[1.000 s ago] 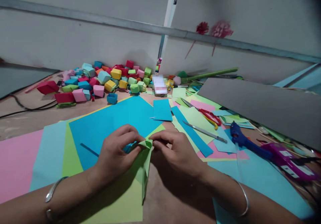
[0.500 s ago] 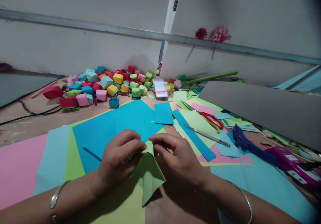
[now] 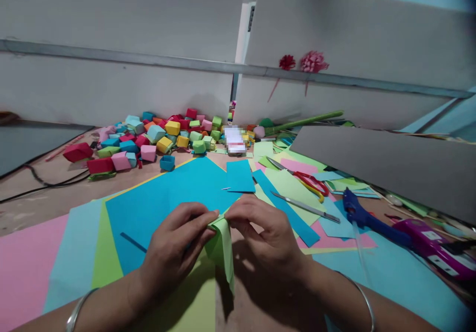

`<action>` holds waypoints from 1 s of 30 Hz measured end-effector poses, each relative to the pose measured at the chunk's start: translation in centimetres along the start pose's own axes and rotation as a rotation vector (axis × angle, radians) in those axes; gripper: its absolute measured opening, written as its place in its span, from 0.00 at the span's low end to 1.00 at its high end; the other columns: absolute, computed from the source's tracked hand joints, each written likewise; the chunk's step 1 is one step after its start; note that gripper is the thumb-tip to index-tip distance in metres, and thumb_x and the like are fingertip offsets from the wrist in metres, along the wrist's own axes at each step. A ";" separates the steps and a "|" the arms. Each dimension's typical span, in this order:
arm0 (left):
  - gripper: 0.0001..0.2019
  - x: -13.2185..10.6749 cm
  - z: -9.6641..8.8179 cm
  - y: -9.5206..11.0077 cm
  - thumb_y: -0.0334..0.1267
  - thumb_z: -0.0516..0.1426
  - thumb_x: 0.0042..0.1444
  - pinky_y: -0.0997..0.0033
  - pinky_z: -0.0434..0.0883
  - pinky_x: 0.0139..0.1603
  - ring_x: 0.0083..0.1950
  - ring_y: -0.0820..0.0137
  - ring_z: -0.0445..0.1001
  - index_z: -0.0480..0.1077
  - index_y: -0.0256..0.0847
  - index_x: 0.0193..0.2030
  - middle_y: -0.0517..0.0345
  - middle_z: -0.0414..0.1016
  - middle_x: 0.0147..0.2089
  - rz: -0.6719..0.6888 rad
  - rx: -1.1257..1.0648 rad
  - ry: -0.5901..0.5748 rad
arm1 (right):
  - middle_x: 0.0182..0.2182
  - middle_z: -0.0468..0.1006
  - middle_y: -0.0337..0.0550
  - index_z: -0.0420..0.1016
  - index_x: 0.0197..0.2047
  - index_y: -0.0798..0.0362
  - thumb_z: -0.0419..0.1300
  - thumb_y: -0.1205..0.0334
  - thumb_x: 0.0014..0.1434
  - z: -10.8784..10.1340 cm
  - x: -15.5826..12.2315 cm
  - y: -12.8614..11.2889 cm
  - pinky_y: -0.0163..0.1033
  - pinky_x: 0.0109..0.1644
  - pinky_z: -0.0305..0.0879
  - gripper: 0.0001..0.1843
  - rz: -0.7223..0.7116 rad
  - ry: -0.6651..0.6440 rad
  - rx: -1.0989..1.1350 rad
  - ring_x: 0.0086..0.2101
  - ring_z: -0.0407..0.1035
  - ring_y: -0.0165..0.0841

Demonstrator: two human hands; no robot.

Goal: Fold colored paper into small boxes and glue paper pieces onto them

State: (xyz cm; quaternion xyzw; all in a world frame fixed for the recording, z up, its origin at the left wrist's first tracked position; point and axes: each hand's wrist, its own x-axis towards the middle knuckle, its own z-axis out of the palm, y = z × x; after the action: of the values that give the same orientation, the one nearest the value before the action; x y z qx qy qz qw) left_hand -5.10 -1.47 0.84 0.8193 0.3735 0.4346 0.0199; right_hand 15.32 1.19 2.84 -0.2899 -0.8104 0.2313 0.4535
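Observation:
A light green sheet of folded paper point(image 3: 223, 248) hangs between my two hands, over the near middle of the table. My left hand point(image 3: 178, 243) pinches its upper left edge between thumb and fingers. At the upper right corner my right hand point(image 3: 262, 230) grips the same paper with its fingertips. The paper's lower part hangs down in a narrow flap, and its pinched edge is partly hidden by my fingers. Under and behind my hands lie large blue paper sheets point(image 3: 163, 188) and a small blue rectangle of paper point(image 3: 240, 176).
Many coloured paper boxes point(image 3: 148, 152) are heaped at the back left, near a phone point(image 3: 235, 138). To the right lie red-and-yellow scissors point(image 3: 310, 181), a craft knife point(image 3: 305, 206), paper strips and a purple-and-blue glue gun point(image 3: 427, 243). A grey board point(image 3: 372, 158) leans at the right.
The green paper has turned, so its hanging part looks narrower. Both hands still hold it, with the right fingers slightly shifted along the top. The view has tilted up a little.

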 end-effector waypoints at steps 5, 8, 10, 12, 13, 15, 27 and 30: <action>0.12 0.2 0.1 0.5 0.28 0.54 0.62 0.79 0.71 0.44 0.43 0.72 0.72 0.72 0.31 0.51 0.49 0.71 0.43 0.039 0.002 0.008 | 0.35 0.77 0.44 0.76 0.39 0.53 0.57 0.72 0.61 0.0 -0.1 0.4 0.39 0.40 0.67 0.08 -0.071 0.037 -0.037 0.36 0.70 0.33; 0.12 0.3 0.1 0.7 0.28 0.54 0.62 0.79 0.72 0.42 0.42 0.72 0.73 0.72 0.32 0.52 0.50 0.72 0.42 0.046 0.013 0.021 | 0.37 0.76 0.47 0.75 0.40 0.54 0.55 0.74 0.61 0.0 0.0 0.4 0.38 0.40 0.68 0.10 -0.161 0.004 -0.024 0.37 0.70 0.32; 0.12 0.4 0.1 0.7 0.28 0.54 0.62 0.79 0.72 0.41 0.41 0.72 0.73 0.72 0.33 0.51 0.51 0.72 0.41 0.042 0.018 0.033 | 0.38 0.76 0.48 0.74 0.41 0.55 0.54 0.75 0.60 0.1 0.1 0.4 0.38 0.40 0.69 0.10 -0.232 -0.023 -0.012 0.37 0.70 0.32; 0.12 0.5 0.0 0.8 0.28 0.54 0.62 0.78 0.73 0.39 0.40 0.72 0.74 0.72 0.34 0.50 0.51 0.73 0.40 0.035 0.013 0.039 | 0.38 0.76 0.48 0.73 0.41 0.55 0.55 0.74 0.60 0.1 0.3 0.3 0.39 0.41 0.69 0.09 -0.256 -0.049 -0.008 0.37 0.70 0.32; 0.12 0.5 0.0 0.8 0.27 0.54 0.61 0.77 0.73 0.38 0.39 0.72 0.74 0.72 0.35 0.50 0.51 0.73 0.40 0.029 0.009 0.038 | 0.37 0.76 0.47 0.72 0.40 0.54 0.55 0.73 0.60 0.1 0.3 0.2 0.39 0.41 0.69 0.08 -0.243 -0.057 -0.009 0.37 0.69 0.32; 0.11 0.5 0.0 0.8 0.27 0.54 0.61 0.76 0.74 0.37 0.39 0.71 0.74 0.73 0.37 0.49 0.52 0.73 0.39 0.029 0.012 0.038 | 0.35 0.76 0.45 0.71 0.37 0.53 0.55 0.72 0.60 0.1 0.4 0.1 0.39 0.41 0.68 0.06 -0.194 -0.080 -0.009 0.36 0.70 0.32; 0.11 0.3 0.1 0.9 0.27 0.51 0.62 0.75 0.73 0.37 0.40 0.70 0.74 0.72 0.36 0.48 0.50 0.73 0.40 0.030 0.053 0.026 | 0.33 0.76 0.41 0.74 0.34 0.52 0.60 0.72 0.57 -0.4 0.7 -0.3 0.39 0.42 0.67 0.05 0.133 -0.135 0.200 0.36 0.70 0.31; 0.13 0.4 -0.2 1.3 0.24 0.53 0.60 0.75 0.72 0.38 0.39 0.71 0.73 0.73 0.37 0.47 0.51 0.73 0.39 0.026 0.016 0.029 | 0.31 0.75 0.40 0.74 0.36 0.52 0.62 0.70 0.55 -0.2 0.6 -0.6 0.38 0.39 0.67 0.05 0.201 -0.119 0.206 0.34 0.68 0.31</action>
State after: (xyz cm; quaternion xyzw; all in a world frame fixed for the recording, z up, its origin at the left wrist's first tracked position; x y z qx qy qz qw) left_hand -4.31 -2.22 1.67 0.8177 0.3668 0.4437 0.0022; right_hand 15.05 1.16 3.66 -0.3071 -0.7747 0.3743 0.4068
